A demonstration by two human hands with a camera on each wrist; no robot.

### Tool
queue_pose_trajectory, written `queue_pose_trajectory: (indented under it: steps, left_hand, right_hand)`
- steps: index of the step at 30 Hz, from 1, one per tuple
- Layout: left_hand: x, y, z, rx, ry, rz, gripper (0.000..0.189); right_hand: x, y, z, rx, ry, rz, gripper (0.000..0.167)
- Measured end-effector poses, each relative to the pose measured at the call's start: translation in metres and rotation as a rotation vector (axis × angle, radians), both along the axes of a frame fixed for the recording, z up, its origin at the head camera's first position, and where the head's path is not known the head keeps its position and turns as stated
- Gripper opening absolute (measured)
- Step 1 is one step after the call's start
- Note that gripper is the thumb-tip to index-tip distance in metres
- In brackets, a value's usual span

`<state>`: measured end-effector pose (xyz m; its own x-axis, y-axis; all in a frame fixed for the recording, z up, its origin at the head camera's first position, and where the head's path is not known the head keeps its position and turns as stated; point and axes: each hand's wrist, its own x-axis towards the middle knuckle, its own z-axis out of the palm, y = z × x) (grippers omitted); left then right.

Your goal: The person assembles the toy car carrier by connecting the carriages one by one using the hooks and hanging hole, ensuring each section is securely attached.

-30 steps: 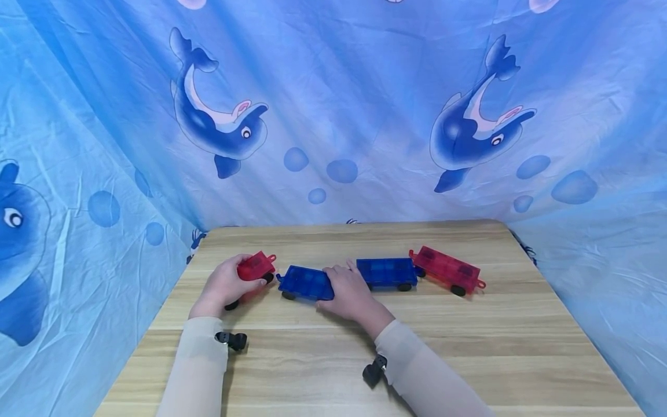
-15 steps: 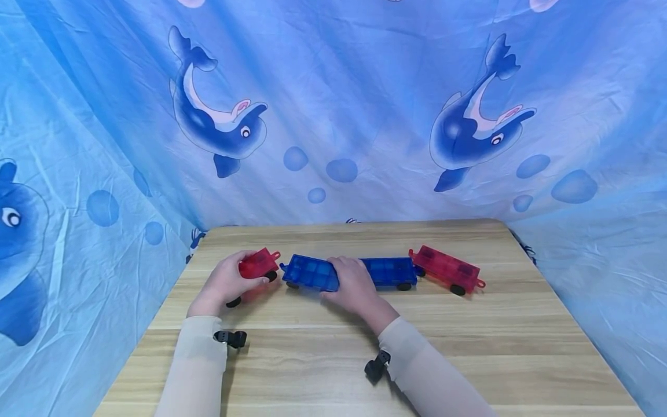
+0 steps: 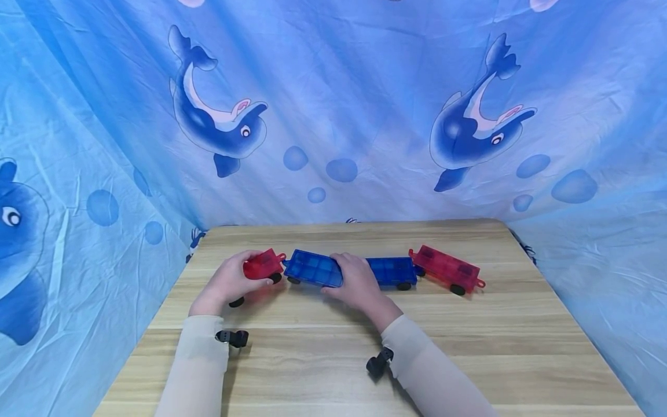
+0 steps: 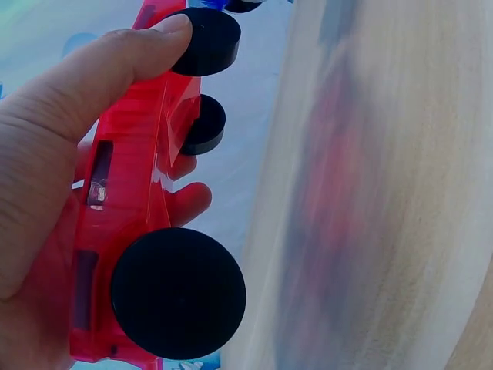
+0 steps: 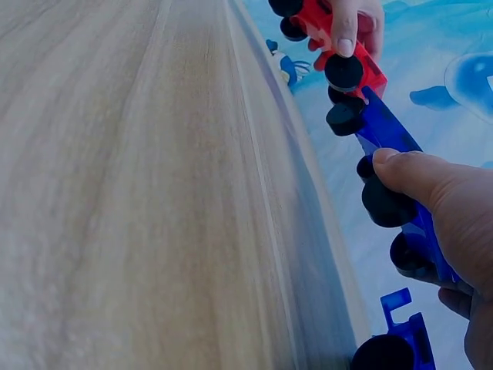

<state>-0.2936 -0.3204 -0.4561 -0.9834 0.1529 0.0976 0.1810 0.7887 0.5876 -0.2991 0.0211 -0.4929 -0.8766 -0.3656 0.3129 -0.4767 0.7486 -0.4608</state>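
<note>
My left hand (image 3: 224, 285) grips a translucent red toy train car (image 3: 262, 265) with black wheels, its thumb on a front wheel in the left wrist view. My right hand (image 3: 359, 285) holds the right end of a translucent blue toy train car (image 3: 312, 269), thumb against the wheel side. Both cars are tilted a little and held over the tabletop. The blue car's hook (image 3: 285, 263) overlaps the red car's ring (image 3: 281, 256) in the head view. The palm and fingers hide the rear of each held car.
Behind the right hand, a second blue car (image 3: 393, 271) stands on the wooden table (image 3: 323, 359). Its right end meets a second red car (image 3: 448, 269), angled toward the front right. A blue dolphin-print curtain (image 3: 344, 104) surrounds the table's back and sides.
The right hand has raised the blue car and shifted it slightly right and away. The left hand has followed rightward with the red car, closing the gap between ring and hook.
</note>
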Motion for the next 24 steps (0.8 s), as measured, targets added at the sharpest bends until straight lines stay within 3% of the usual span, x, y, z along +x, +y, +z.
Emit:
queue_pose_trajectory:
  steps: [14,19,24]
  left_hand:
    - [-0.0007,-0.0051,-0.0071,-0.017,-0.042,0.018,0.091]
    - [-0.0003,-0.0049,-0.0065,0.021,-0.06,0.02,0.09]
    - [-0.0004,-0.0026,-0.0031,0.029,-0.042,-0.016,0.091]
  right_hand:
    - [-0.0007,0.0036,0.0018,0.005,0.01,0.023,0.09]
    - [-0.0013,0.0041,0.001,0.03,0.01,0.026,0.09]
    - [-0.0012,0.0043,0.0006,0.016,0.016,0.002,0.088]
